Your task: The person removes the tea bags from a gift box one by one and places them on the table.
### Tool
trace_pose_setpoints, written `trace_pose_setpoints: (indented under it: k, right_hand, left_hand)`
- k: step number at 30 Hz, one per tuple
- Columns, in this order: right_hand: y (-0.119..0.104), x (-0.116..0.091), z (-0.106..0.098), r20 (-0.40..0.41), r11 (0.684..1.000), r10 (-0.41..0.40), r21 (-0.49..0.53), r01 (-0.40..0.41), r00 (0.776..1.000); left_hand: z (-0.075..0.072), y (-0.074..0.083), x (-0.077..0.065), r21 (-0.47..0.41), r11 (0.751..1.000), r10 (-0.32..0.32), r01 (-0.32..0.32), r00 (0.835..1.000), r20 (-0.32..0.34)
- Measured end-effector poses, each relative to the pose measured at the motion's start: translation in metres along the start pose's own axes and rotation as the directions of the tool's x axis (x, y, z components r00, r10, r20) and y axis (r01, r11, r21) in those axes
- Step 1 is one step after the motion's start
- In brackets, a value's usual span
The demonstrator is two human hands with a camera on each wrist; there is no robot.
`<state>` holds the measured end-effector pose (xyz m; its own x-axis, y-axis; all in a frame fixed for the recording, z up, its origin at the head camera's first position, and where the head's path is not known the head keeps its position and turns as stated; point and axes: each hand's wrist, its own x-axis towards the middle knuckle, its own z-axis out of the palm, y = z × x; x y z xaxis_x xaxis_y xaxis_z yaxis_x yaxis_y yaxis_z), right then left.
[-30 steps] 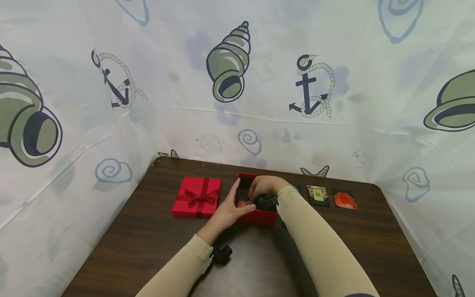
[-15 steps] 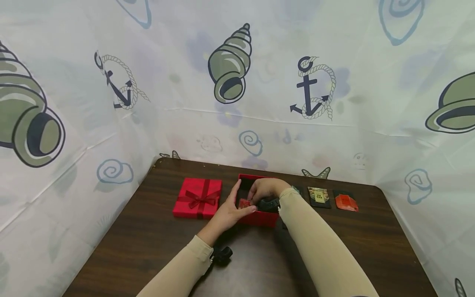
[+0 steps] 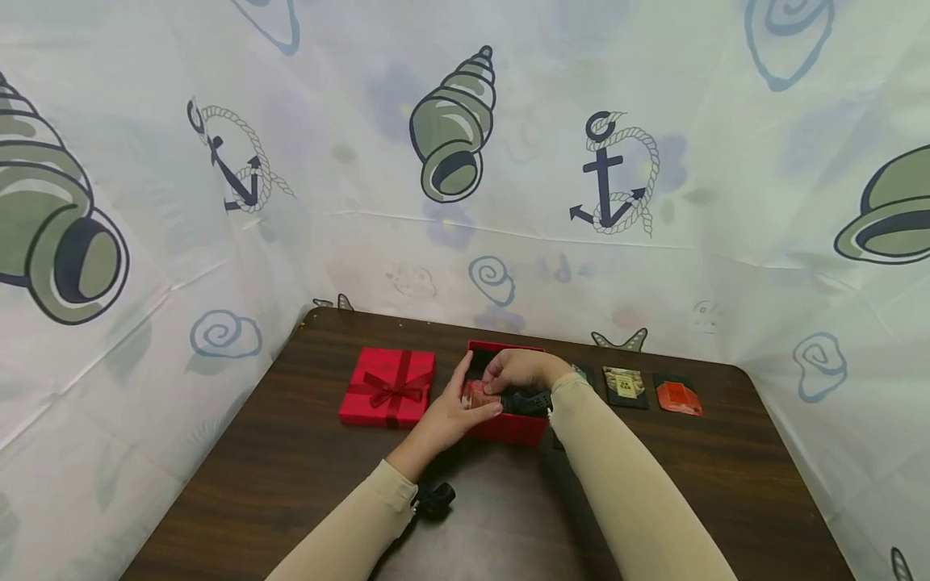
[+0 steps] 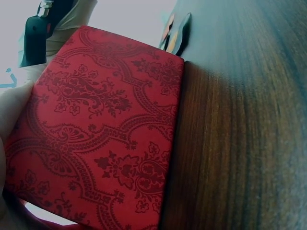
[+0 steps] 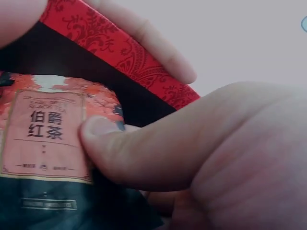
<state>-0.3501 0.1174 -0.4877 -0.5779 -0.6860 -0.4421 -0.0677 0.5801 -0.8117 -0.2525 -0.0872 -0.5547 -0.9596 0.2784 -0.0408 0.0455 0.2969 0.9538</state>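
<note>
An open red gift box (image 3: 512,429) with a dark inside stands on the table; its patterned wall (image 4: 96,124) fills much of the left wrist view. My left hand (image 3: 445,415) grips its left end, thumb at the front rim and fingers along the side. Reaching into the box, my right hand (image 3: 525,369) pinches a red and dark green tea bag (image 5: 45,129) by its edge, thumb uppermost. The bag's pink label reads Earl Grey black tea. Part of the box's inside is hidden behind my right hand.
Left of the box lies its red lid (image 3: 381,403) with a ribbon bow. On the right are a dark packet with a yellow label (image 3: 623,386) and one with an orange-red front (image 3: 677,395). A patterned curtain (image 3: 363,266) hangs behind the table.
The tea bag shows more above the box's front rim, by my left thumb. My right hand has shifted slightly with it. My left hand keeps its place on the box.
</note>
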Motion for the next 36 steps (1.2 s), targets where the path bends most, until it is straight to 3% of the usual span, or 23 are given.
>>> trace_pose_setpoints:
  k: [14, 25, 30, 36]
  right_hand:
    - [0.007, -0.002, 0.002, -0.162, 0.994, -0.023, 0.102, 0.04, 0.986]
    - [0.012, -0.005, 0.001, -0.226, 0.969, -0.127, 0.179, 0.169, 0.966]
    - [0.015, -0.008, 0.002, -0.29, 0.944, -0.186, 0.212, 0.253, 0.939]
    - [0.019, -0.015, 0.006, -0.402, 0.87, -0.263, 0.295, 0.396, 0.877]
  left_hand:
    - [-0.001, 0.001, 0.002, 0.01, 1.0, -0.007, 0.007, 1.0, 0.006]
    - [-0.001, 0.0, 0.001, 0.041, 0.999, -0.007, 0.007, 1.0, -0.005]
    - [-0.001, 0.0, 0.002, 0.057, 0.998, -0.003, 0.003, 1.0, -0.013]
    - [0.0, 0.002, 0.0, 0.015, 1.0, 0.003, -0.003, 1.0, -0.014]
